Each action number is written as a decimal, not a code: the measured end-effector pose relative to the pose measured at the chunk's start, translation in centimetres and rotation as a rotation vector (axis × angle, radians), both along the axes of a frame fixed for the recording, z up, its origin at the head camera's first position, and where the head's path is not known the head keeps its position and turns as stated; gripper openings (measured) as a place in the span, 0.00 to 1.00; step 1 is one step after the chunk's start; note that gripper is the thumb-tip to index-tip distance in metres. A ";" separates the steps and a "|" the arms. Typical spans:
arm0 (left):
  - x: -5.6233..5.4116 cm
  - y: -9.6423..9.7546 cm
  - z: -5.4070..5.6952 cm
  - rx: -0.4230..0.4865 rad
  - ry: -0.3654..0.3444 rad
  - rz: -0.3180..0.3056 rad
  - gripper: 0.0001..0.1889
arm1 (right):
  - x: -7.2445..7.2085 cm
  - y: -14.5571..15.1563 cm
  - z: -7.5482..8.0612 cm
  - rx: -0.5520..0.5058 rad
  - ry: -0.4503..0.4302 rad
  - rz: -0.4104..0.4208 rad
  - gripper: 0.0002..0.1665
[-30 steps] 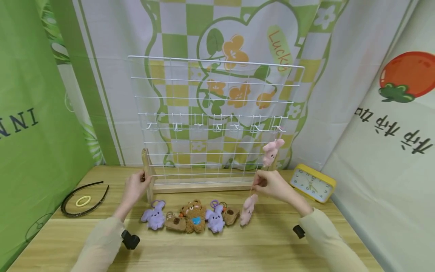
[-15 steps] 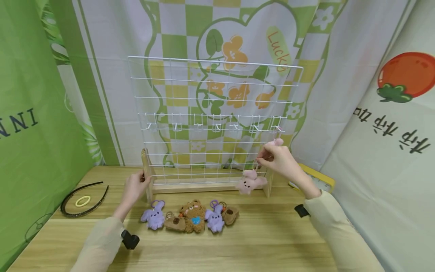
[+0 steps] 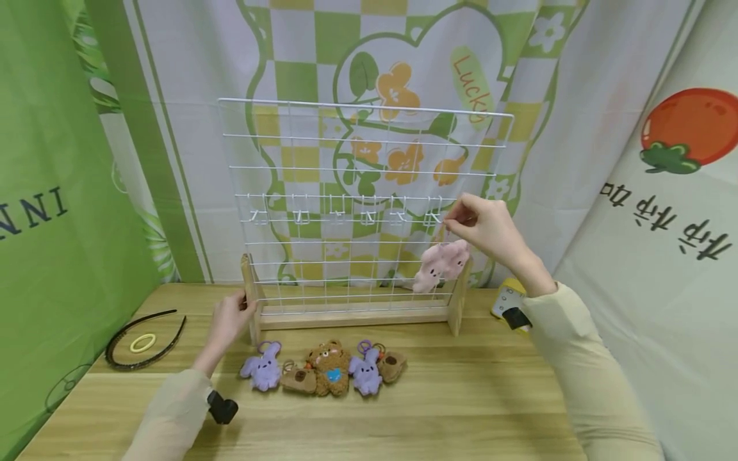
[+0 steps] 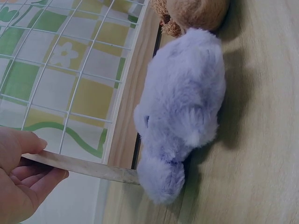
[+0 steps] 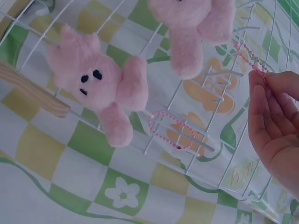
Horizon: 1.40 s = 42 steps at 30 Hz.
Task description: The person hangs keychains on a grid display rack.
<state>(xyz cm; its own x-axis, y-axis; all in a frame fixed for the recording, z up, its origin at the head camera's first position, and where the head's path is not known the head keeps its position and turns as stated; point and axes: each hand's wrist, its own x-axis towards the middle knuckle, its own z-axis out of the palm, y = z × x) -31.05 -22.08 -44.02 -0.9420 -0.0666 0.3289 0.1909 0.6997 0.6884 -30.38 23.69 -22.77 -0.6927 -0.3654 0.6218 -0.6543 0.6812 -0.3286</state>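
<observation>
My right hand (image 3: pixel 487 227) pinches the pink bead chain (image 5: pixel 246 58) of a pink plush rabbit keychain (image 5: pixel 191 32), which dangles beside the right end of the white wire grid rack (image 3: pixel 346 242). Its fingertips are close to the hook (image 3: pixel 432 218) second from the right. A second pink plush rabbit (image 5: pixel 96 77) hangs by its own bead chain from the rightmost hook, overlapped by the held one in the head view. At the rack's left end, my left hand (image 3: pixel 229 314) grips the wooden end support (image 4: pixel 93 169), thumb on one face and fingers on the other.
In front of the rack lie two purple plush rabbits (image 3: pixel 263 369), two small brown plush pieces (image 3: pixel 300 379) and a brown bear (image 3: pixel 331 369). A black headband (image 3: pixel 123 366) around a yellow ring (image 3: pixel 142 343) is at left, a yellow clock (image 3: pixel 507 299) at right.
My right hand has risen from low in front of the rack to hook height, lifting the pink plush rabbit off the table area. The left hand stays on the support.
</observation>
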 end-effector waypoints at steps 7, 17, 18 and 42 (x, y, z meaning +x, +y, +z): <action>-0.1 0.0 -0.2 -0.010 0.023 -0.001 0.14 | -0.9 0.1 0.6 0.020 -0.023 -0.027 0.02; 0.1 0.3 -0.5 -0.004 0.005 -0.003 0.13 | -2.6 0.3 -0.1 0.079 -0.125 -0.076 0.03; 0.1 0.3 -0.6 -0.001 -0.003 -0.006 0.13 | -2.6 0.3 -0.2 0.077 -0.132 -0.080 0.03; 0.1 0.2 0.0 0.016 -0.003 0.000 0.15 | 2.0 0.6 -3.4 0.045 -0.014 0.031 0.05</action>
<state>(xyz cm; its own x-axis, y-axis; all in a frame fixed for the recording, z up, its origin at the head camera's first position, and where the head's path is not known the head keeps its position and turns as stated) -30.91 -21.93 -44.01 -0.9431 -0.0715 0.3248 0.1888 0.6888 0.6999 -28.33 24.27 -26.21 -0.6886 -0.4144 0.5950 -0.6713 0.6746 -0.3071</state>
